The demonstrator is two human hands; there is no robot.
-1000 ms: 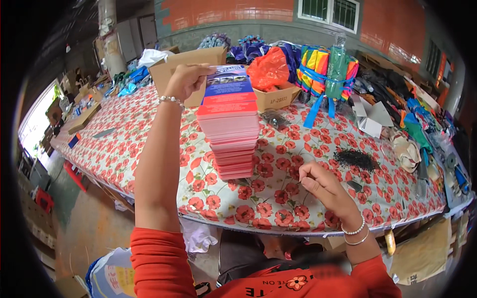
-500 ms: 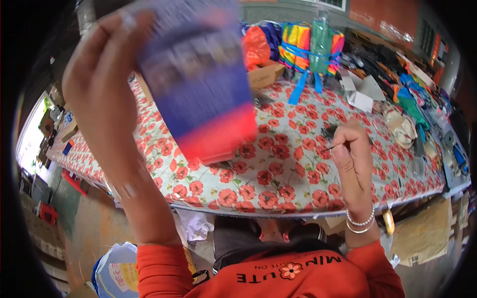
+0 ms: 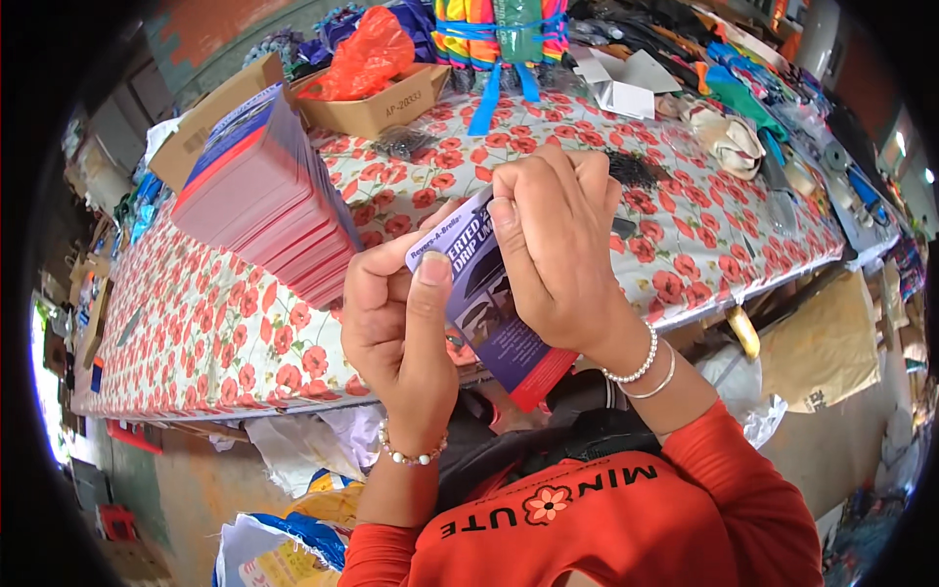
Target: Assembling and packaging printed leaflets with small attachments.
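Observation:
A tall printed card [image 3: 504, 338], purple with a red lower end, is held tilted in front of me. My left hand [image 3: 406, 318] pinches it near its upper left corner, thumb on the printed face. Curled over the card's top edge, my right hand [image 3: 562, 249] has thumb and fingers closed; what lies between them is hidden. On the table to the left stands a thick stack of matching cards [image 3: 264, 201] with red edges. A small heap of thin black strands [image 3: 634, 170] lies just beyond my right hand.
The table wears a red-flowered cloth [image 3: 284, 333]. At the back are a cardboard box [image 3: 377, 110] with a red plastic bag [image 3: 367, 54] and a strapped rainbow-coloured bundle [image 3: 499, 34]. Mixed fabric goods [image 3: 743, 98] crowd the right. A white sack [image 3: 245, 548] stands on the floor.
The card has come down from high on the left to between both hands. My right hand, which pinched a thin dark strand, has moved left to the card's top. The view has turned left.

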